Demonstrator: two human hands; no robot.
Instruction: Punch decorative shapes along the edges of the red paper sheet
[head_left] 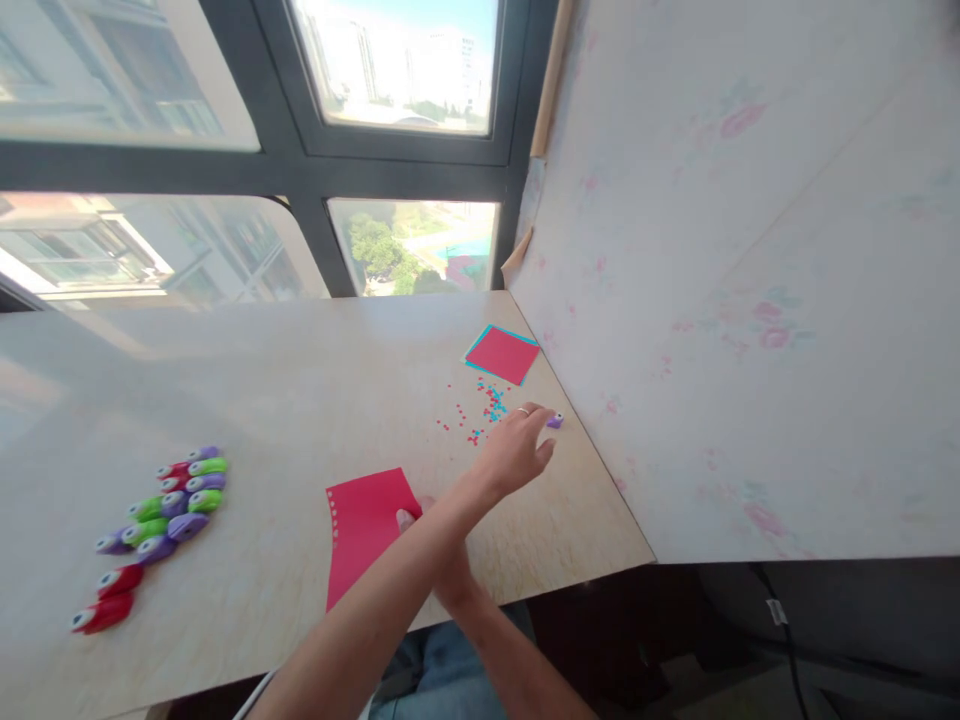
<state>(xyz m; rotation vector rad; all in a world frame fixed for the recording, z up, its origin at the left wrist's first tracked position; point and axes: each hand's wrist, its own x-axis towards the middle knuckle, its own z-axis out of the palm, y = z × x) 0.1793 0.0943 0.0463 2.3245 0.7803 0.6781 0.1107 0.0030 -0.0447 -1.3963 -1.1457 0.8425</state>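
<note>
My left hand reaches across to the far right of the table, fingers stretched out, tips just short of a small purple paper punch; a ring shows on one finger. My right hand lies mostly hidden under my left forearm, its thumb pressed on the right edge of a red paper sheet with punched holes down its left side. Tiny red and teal paper bits are scattered between the hands and a red square lying on a teal one.
A cluster of several purple, green and red punches lies at the table's left, with two red ones nearest the front edge. A pale floral board walls off the right side. A window runs behind the light wooden table.
</note>
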